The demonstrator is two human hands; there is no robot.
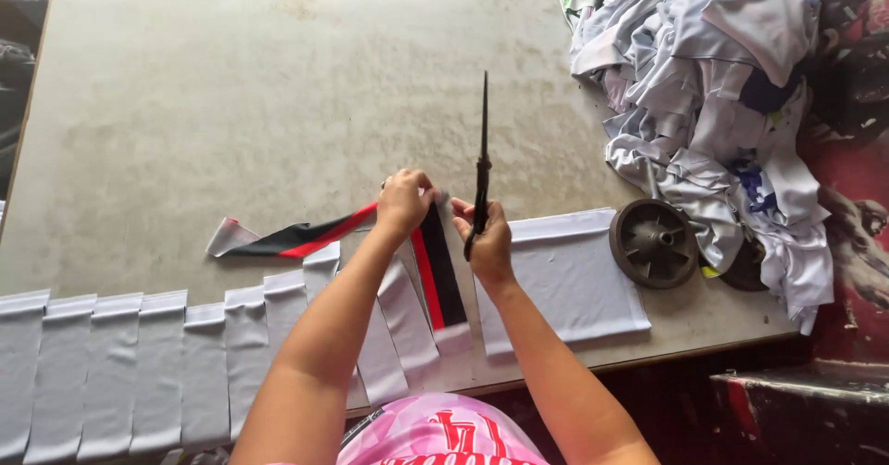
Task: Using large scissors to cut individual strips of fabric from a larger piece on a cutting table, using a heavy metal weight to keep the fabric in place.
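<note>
- Landmark: the black-and-red strip (439, 266), lying on the grey table (231, 104) near its front edge, directly ahead of the person.
- The strip is showing a black band beside a red band, with a pale end toward the person. Its long axis is running from that end away to the fingers, then bending left into a second length (292, 238) that is trailing off across the table.
- The left hand (405, 202) is sitting on the far end of the strip, at the bend, fingers closed and pinching the cloth there.
- The right hand (485, 235) is sitting just right of the strip, fingers closed around the handles of the black scissors (482, 164); the blades are pointing away from the person, rising past the strip's far end. Whether the blades are parted, I cannot tell.
- The left hand is the nearer one to the strip; the scissors are lying just beside its right edge, parallel to it.
- Left of the strip, a row of pale grey cloth pieces (139, 363) is overlapping along the table edge.
- Right of the strip: a flat grey panel (565, 280), a dark round wheel (653, 243), a heap of pale fabric (713, 85).
</note>
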